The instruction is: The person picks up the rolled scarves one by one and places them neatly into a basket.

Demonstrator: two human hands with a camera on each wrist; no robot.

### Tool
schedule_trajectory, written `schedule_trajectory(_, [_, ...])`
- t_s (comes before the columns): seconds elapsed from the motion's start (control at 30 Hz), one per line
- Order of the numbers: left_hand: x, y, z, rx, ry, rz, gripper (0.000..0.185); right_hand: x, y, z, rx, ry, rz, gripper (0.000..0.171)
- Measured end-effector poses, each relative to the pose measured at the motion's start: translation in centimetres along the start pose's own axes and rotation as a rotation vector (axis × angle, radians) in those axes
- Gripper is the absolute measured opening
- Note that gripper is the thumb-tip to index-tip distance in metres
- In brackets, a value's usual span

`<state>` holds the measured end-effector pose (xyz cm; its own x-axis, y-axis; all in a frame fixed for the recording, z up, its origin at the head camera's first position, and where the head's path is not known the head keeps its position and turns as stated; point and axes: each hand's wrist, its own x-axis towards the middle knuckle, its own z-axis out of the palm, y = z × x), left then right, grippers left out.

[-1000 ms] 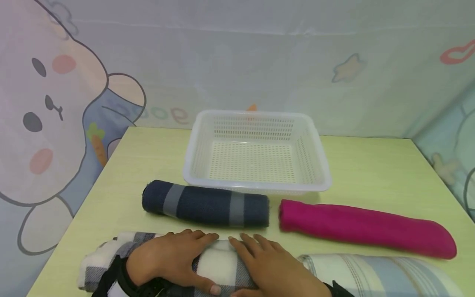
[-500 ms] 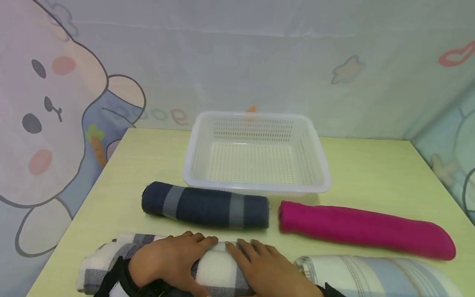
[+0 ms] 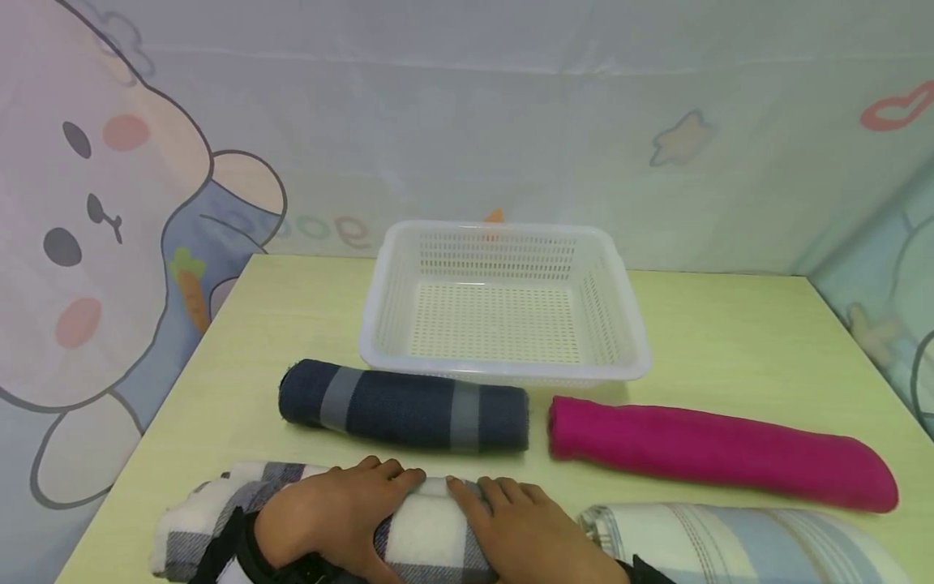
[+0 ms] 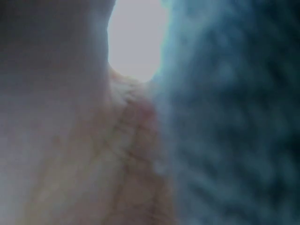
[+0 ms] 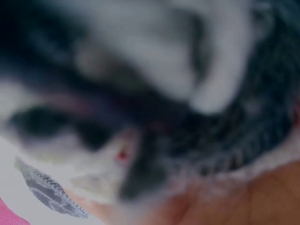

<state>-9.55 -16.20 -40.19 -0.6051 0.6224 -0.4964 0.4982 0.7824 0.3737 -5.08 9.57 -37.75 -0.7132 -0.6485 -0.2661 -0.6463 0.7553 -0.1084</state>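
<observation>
From the head view, a white perforated basket point(image 3: 503, 304) stands beyond both hands with nothing in it. The left hand point(image 3: 332, 519) and right hand point(image 3: 521, 531) lie side by side, fingers curved over the plaid rolled cloth point(image 3: 419, 543) directly beneath them, gripping it (fingertips nearly meeting). Just past the fingertips lies a navy striped roll point(image 3: 404, 405).

The left wrist view shows blurred palm point(image 4: 84, 154) against cloth point(image 4: 234, 131).

The right wrist view shows blurred plaid fabric point(image 5: 154, 84).

Even soft light; blurred wrist views
</observation>
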Motion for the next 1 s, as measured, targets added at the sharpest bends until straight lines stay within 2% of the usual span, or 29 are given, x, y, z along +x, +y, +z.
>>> schedule_trajectory(0.13, [0.0,0.0,0.3,0.003,0.009,-0.002,0.11,0.0,-0.1,0.3,-0.066,0.03,-0.011,0.092])
schedule_trajectory(0.27, [-0.1,0.3,0.3,0.016,0.005,-0.007,0.112,0.2,-0.1,0.4,-0.083,0.012,-0.004,0.086])
schedule_trajectory(0.43, [1.6,-2.2,2.3,0.057,0.004,0.029,0.118,0.3,-0.1,0.4,-0.09,0.018,0.01,0.089])
schedule_trajectory(0.53, [2.1,-2.7,2.9,0.079,0.003,0.035,0.12,0.3,-0.2,0.4,-0.105,0.034,0.008,0.089])
schedule_trajectory(0.83, [1.5,-1.9,2.4,0.096,0.025,0.033,0.12,0.4,-0.1,0.8,-0.117,0.063,0.002,0.089])
schedule_trajectory(1.0, [1.1,-0.9,1.8,0.095,0.038,0.028,0.119,0.4,0.0,1.3,-0.125,0.122,-0.018,0.086])
